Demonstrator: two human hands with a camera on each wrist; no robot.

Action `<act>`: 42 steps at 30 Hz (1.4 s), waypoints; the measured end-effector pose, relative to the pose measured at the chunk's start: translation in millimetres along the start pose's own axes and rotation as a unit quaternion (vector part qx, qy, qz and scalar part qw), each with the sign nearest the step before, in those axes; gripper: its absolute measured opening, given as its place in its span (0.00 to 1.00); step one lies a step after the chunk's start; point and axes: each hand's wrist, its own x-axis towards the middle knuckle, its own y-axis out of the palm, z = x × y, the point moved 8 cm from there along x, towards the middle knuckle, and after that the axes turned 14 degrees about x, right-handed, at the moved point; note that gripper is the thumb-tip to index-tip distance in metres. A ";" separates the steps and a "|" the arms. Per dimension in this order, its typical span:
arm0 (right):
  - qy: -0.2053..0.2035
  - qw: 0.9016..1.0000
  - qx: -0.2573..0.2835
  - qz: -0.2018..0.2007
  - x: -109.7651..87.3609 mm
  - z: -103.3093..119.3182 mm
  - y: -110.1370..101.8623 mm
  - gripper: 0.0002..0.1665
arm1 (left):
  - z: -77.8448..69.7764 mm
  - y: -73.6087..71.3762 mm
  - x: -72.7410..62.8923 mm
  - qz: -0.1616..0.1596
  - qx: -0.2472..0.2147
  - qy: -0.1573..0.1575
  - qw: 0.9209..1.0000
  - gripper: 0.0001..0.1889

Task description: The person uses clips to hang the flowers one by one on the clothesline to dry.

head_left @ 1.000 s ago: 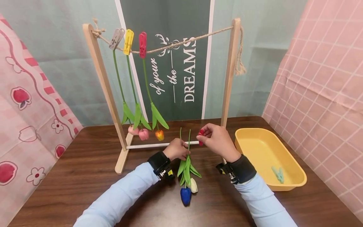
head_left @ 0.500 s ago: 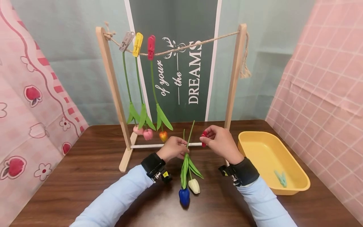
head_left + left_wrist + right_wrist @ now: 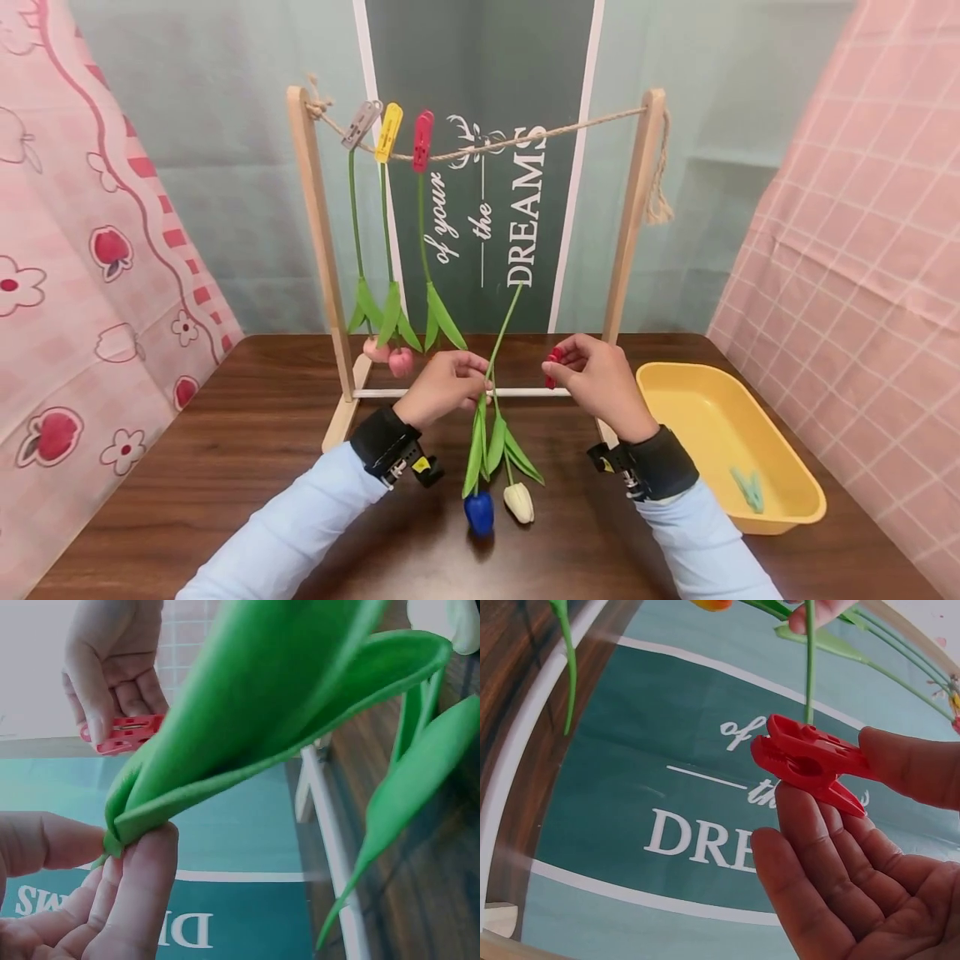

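My left hand (image 3: 448, 386) pinches the stem of a blue tulip (image 3: 478, 512) just where its green leaves (image 3: 225, 720) begin. The flower head hangs down, and the stem slants up to the right. Beside it a white tulip (image 3: 518, 503) lies on the table, its leaves partly behind those of the blue one. Between thumb and fingers my right hand (image 3: 603, 383) holds a red clothespin (image 3: 810, 757), apart from the blue tulip. From the rope (image 3: 495, 148) hang several tulips, head down, under a grey clothespin (image 3: 362, 125), a yellow clothespin (image 3: 388, 133) and another red clothespin (image 3: 422, 142).
A wooden frame (image 3: 633, 208) carries the rope, with a white crossbar (image 3: 420, 394) low between its posts. At the right stands a yellow basin (image 3: 780, 525) holding a mint-green clothespin (image 3: 748, 490). Patterned cloths hang at the sides and back.
My left hand has lifted the blue tulip off the table, its stem now rising higher and apart from the white one. My right hand keeps hold of the red clothespin. The head view has shifted.
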 end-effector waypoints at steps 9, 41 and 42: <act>-0.046 0.999 0.002 -0.026 6.0 28.3 -14.7 0.12 | -19.1 -9.1 -7.1 -0.019 -0.006 0.022 1.000 0.11; -0.227 0.970 0.004 -0.081 42.8 166.0 -51.2 0.13 | -80.2 -45.9 -15.6 -0.140 0.029 0.184 0.972 0.11; -0.232 0.969 0.005 -0.080 44.7 169.9 -51.7 0.13 | -81.4 -47.5 -15.2 -0.146 0.029 0.185 0.971 0.11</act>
